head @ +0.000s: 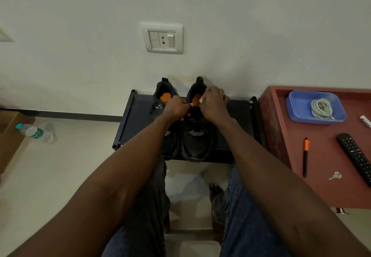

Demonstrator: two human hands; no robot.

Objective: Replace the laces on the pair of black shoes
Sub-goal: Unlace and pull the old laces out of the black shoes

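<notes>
Black fabric shoes stand side by side on a low dark rack (239, 112) against the wall, toes toward the person, orange insoles showing in both openings. The left shoe (162, 104) is partly hidden behind the left forearm; the right shoe (197, 136) is the one being worked on.

Both hands meet over the upper lacing area of the right shoe. The left hand (176, 107) has its fingers curled, apparently pinching something dark at the top of the tongue — most likely the black lace, though the strand itself is too small and dark to make out. The right hand (214, 102) is curled over the collar and top eyelets, fingertips bent inward; whether it pinches lace or holds the shoe steady cannot be told.

Judgement: the step in hand is the loosening or drawing out of the old lace on the right shoe. Dark lacing appears to remain across its vamp, so removal looks early. The left shoe seems not yet stripped.

A coil of pale lace (321, 108) lies in a blue tray (297, 112) on the red-brown desk (321, 186), well apart from the shoes.

Next move calls for freeing the lace row by row through each eyelet pair — one hand steadying the shoe against sliding on the rack.
</notes>
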